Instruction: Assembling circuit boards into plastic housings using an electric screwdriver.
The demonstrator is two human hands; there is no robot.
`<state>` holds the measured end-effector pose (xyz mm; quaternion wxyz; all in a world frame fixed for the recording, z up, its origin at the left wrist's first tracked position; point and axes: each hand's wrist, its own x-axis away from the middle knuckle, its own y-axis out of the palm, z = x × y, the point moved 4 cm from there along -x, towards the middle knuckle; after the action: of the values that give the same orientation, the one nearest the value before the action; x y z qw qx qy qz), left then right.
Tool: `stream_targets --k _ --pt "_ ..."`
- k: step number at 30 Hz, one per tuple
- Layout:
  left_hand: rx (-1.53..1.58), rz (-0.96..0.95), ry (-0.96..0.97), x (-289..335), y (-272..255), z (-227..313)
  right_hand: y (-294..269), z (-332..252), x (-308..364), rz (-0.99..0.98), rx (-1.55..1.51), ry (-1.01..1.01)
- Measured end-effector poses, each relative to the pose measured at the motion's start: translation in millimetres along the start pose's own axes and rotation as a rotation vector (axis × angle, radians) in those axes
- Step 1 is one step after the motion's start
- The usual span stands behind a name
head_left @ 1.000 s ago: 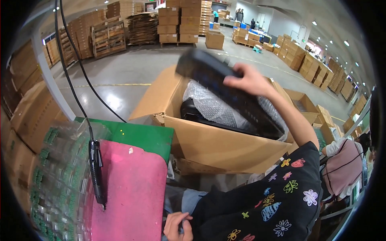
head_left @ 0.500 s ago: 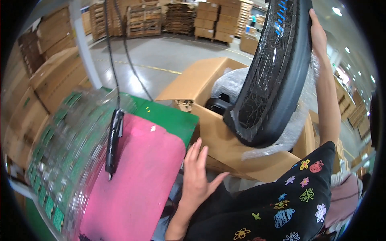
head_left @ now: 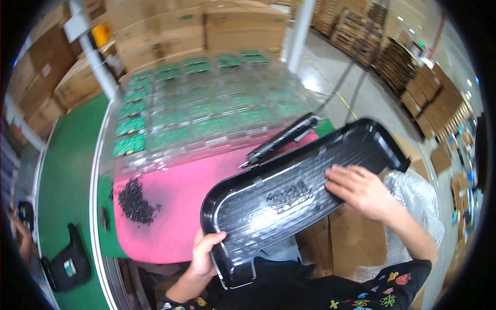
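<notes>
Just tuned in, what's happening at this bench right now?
A person holds a black plastic panel over the bench, left hand gripping its near corner, right hand flat on its ribbed face. Below lie a pink mat with a pile of small black screws, an electric screwdriver, and clear trays of green boards.

The left hand (head_left: 204, 254) is gripping with thumb hooked over and fingers beneath; the right hand (head_left: 361, 190) is pressing flat, fingers spread, forearm extended.

We hold the tray (head_left: 294, 191) between our left hand (head_left: 204, 253) at its near corner and right hand (head_left: 361, 191) on top; the mat (head_left: 170, 206) lies left beneath, screws (head_left: 135, 201) farther left, screwdriver (head_left: 281, 139) just behind.
</notes>
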<state>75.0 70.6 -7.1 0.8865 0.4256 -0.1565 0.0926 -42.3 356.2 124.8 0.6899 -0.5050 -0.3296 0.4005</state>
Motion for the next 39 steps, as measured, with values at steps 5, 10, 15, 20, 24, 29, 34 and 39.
stream_targets --k 5,10,15,20,24,29,34,39 --pt "-1.132 0.032 0.135 12.4 -13.6 67.5 44.2 -21.3 -32.1 0.05 0.002 -0.226" --pt "-1.927 0.253 0.49 -17.0 13.9 118.4 2.1 14.4 -137.9 -0.025 -0.259 -0.112" --pt "-2.048 -0.097 0.829 -82.7 52.1 119.8 28.1 108.6 -272.3 0.512 -0.307 0.32" --pt "-1.98 -0.055 0.884 -94.7 39.9 97.4 98.0 179.5 -355.9 0.214 -0.33 0.632" --pt "-1.992 -0.1 0.912 -90.4 30.2 105.6 118.2 184.4 -400.4 0.199 -0.364 0.698" --pt "-1.994 -0.165 0.909 -95.9 24.1 101.2 130.7 190.6 -422.0 0.255 -0.302 0.627" --pt "-1.98 -0.137 0.909 -92.9 23.1 101.3 122.4 185.3 -415.4 0.315 -0.288 0.592" --pt "-1.943 -0.155 0.899 -94.2 29.3 102.6 88.6 193.7 -382.6 0.622 -0.198 0.457"
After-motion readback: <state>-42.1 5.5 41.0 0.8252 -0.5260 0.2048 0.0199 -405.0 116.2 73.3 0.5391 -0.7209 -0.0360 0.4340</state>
